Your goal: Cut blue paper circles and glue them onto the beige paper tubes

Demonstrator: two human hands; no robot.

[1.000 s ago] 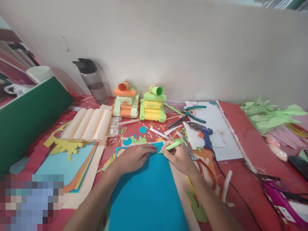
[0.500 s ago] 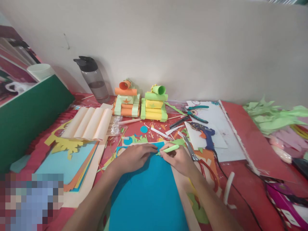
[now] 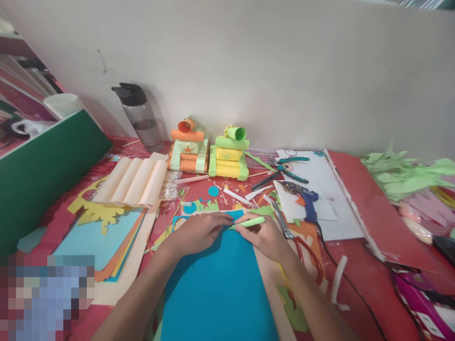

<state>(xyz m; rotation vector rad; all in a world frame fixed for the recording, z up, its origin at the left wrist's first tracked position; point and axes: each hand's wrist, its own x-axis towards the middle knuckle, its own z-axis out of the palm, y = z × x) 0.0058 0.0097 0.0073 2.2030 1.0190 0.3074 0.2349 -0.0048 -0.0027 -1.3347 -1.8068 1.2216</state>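
A large blue sheet of paper (image 3: 220,289) lies in front of me, its far edge under both hands. My left hand (image 3: 201,232) rests palm down on the sheet's upper part, fingers stretched to the right and pressing on it. What lies under its fingertips is hidden. My right hand (image 3: 265,234) grips a slim light green pen (image 3: 253,221), tilted low, with its tip on the blue paper close to my left fingertips. Scissors with red handles (image 3: 283,220) lie just right of my right hand.
Behind the sheet stand two rolled-paper models, one orange (image 3: 187,147) and one yellow-green (image 3: 229,154). A water bottle (image 3: 142,118) is by the wall. A glue gun (image 3: 302,196) and pliers (image 3: 293,168) lie right. Cream paper rolls (image 3: 130,182) and coloured sheets (image 3: 103,237) lie left.
The pen in my right hand has tilted slightly lower, its tip shifting a little left. My left hand stays in place. The whole view has shifted very slightly.
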